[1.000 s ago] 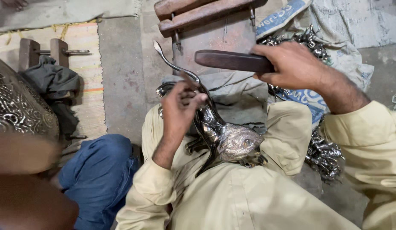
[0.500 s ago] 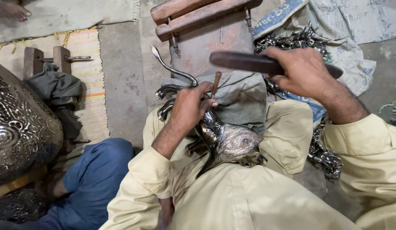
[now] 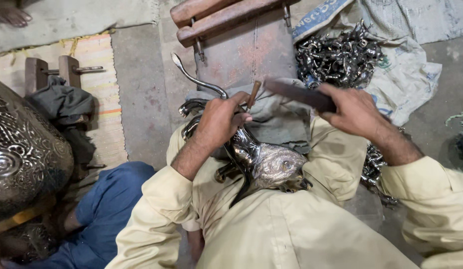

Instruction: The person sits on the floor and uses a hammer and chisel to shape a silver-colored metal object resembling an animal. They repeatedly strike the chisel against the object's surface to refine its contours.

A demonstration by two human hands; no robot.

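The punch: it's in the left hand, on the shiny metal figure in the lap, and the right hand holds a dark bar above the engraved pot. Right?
Not quite. In the head view the right hand holds the dark bar above the metal figure, beside the punch in the left hand. The engraved pot sits far left.

I judge this a floor-level metalwork workshop: wooden clamp (image 3: 226, 17), heaped cast metal pieces (image 3: 338, 55), embossed metal vessel (image 3: 22, 154).

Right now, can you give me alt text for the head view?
Left hand holds a small punch on a shiny metal animal figure in the lap; right hand raises a dark flat bar beside it.
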